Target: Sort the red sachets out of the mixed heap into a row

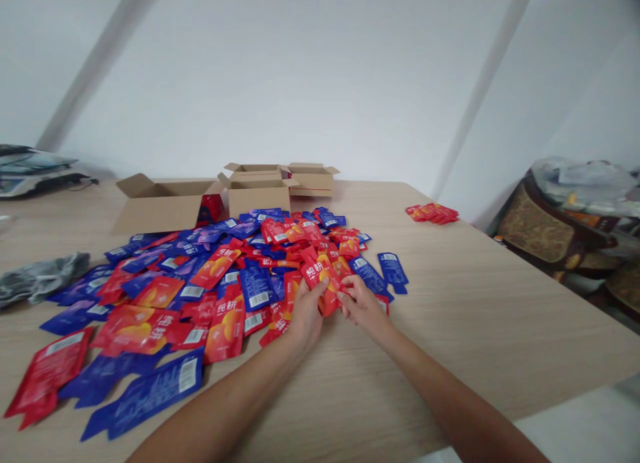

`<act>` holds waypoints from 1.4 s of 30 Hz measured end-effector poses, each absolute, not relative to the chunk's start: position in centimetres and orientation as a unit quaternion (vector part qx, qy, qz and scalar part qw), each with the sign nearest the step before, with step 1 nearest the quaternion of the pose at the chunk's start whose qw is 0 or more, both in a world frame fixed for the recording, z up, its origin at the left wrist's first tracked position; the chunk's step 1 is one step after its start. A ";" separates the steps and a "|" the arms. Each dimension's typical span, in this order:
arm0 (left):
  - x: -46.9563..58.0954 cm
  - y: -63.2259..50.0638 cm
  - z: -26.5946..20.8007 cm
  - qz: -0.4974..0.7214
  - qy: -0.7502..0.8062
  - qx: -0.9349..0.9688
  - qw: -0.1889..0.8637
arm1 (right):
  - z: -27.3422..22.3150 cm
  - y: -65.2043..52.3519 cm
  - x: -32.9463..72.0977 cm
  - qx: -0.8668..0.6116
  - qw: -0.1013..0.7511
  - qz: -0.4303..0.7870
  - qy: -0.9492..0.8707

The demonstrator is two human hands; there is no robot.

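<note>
The left hand's grip (307, 311) holds a red pouch (323, 274), its thumb across the printed front; the right hand's grip (361, 303) is closed at the pouch's lower right edge. The pouch is tilted, at the near right side of a spread pile of red and blue pouches (215, 266). A blue pouch (393, 268) lies beyond the right hand. Farther out on the counter (480, 303) stand open cardboard boxes (259, 195), with a small group of red pouches (434, 213) at the far right and gray cloth (43, 280) at the left.

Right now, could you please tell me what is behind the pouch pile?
Open cardboard boxes stand behind the pouch pile; their bottoms are hidden by their front sides.
</note>
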State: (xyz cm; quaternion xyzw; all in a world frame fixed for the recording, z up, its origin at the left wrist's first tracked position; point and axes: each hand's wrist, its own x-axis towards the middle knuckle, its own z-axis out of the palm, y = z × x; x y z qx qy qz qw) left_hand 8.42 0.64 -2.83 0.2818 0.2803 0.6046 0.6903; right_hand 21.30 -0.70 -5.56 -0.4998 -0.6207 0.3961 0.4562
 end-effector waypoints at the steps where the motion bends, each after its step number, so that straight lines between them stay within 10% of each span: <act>1: 8.4 0.7 -2.8 0.605 0.280 0.282 0.690 | -5.5 -0.7 21.5 -0.518 0.451 0.368 -0.627; 30: 7.5 0.7 -2.6 0.461 0.324 0.470 0.679 | -4.2 -1.5 22.8 -0.446 0.435 0.440 -0.646; 42: 7.6 0.0 -4.0 0.435 0.363 0.305 0.765 | -3.8 -0.1 28.7 -0.603 0.225 0.084 -0.761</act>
